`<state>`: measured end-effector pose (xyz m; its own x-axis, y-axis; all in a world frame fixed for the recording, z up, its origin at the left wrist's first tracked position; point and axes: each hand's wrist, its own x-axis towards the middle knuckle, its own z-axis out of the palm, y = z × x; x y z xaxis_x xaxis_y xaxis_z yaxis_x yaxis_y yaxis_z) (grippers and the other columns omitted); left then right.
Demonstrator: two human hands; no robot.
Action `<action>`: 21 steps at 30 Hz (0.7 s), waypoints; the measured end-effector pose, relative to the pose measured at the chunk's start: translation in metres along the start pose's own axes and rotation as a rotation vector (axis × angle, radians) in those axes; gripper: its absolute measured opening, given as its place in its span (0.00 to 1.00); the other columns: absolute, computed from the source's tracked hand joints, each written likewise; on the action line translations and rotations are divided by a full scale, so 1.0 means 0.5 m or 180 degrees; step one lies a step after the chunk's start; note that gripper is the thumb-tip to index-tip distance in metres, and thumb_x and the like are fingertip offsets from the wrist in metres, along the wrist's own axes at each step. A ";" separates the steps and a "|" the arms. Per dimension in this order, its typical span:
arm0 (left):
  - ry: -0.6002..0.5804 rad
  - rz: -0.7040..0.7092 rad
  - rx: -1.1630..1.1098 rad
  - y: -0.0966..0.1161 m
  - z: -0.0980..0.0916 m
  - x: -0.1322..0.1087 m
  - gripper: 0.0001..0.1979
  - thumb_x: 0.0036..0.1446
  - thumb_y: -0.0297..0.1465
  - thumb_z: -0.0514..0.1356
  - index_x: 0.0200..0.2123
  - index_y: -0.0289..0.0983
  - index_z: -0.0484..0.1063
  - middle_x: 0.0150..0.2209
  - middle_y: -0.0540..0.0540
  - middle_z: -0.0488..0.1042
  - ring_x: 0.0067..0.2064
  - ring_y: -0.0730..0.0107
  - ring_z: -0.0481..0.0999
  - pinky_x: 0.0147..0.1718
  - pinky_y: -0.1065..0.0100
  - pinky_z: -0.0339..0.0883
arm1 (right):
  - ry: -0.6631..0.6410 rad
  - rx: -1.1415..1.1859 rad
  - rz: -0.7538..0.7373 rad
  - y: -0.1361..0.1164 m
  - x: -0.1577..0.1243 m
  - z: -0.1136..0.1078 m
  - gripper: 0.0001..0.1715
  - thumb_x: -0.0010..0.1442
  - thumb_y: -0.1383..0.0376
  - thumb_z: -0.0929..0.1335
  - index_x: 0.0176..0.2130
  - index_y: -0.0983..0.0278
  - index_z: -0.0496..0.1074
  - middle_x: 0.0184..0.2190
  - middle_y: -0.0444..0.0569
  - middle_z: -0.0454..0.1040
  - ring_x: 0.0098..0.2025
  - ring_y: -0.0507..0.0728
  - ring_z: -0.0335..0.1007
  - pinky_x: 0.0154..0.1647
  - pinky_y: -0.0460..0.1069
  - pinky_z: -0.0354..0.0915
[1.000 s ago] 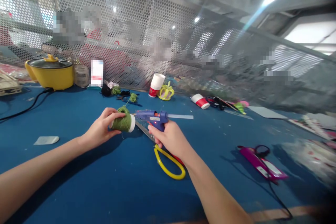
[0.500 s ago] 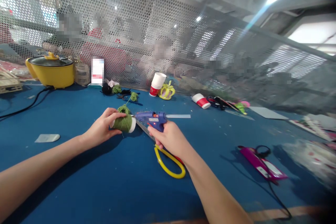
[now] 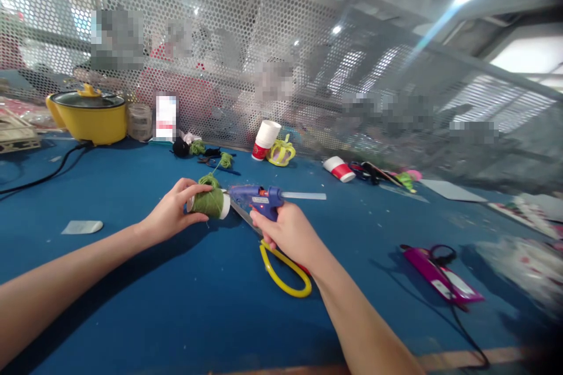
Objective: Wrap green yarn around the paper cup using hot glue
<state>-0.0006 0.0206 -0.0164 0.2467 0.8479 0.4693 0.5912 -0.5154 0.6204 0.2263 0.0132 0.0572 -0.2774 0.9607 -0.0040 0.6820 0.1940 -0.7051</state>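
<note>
My left hand (image 3: 182,208) is closed around a white paper cup wrapped in green yarn (image 3: 209,204), lying on its side. A strand and a loose bunch of the same yarn (image 3: 208,180) show just behind it. In my right hand (image 3: 288,228) is a blue glue gun (image 3: 257,194), its nozzle at the cup's right end and a clear glue stick (image 3: 303,195) sticking out of the back. Whether the nozzle touches the cup I cannot tell. Yellow-handled scissors (image 3: 285,278) lie under the right hand, blades pointing toward the cup.
A yellow electric pot (image 3: 90,120), a glass jar (image 3: 139,122) and a phone (image 3: 166,117) stand at the back left. Paper cups (image 3: 266,140) and a yellow woven basket (image 3: 281,152) are along the mesh partition. A purple packet (image 3: 440,275) with a cable lies right.
The whole view has shifted slightly to the right. Both hands keep their hold on the cup and the glue gun, with hardly any movement between them.
</note>
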 end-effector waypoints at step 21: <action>0.0114 -0.0366 -0.0157 -0.002 0.002 0.000 0.24 0.48 0.39 0.61 0.49 0.42 0.63 0.43 0.44 0.62 0.39 0.63 0.69 0.38 0.57 0.69 | 0.0084 -0.0177 -0.0119 -0.003 -0.008 -0.001 0.10 0.53 0.60 0.63 0.24 0.63 0.63 0.10 0.41 0.64 0.12 0.50 0.62 0.16 0.44 0.62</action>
<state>-0.0004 0.0213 -0.0173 0.1513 0.8972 0.4149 0.5752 -0.4213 0.7012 0.2269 0.0090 0.0583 -0.2859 0.9574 0.0407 0.7082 0.2397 -0.6641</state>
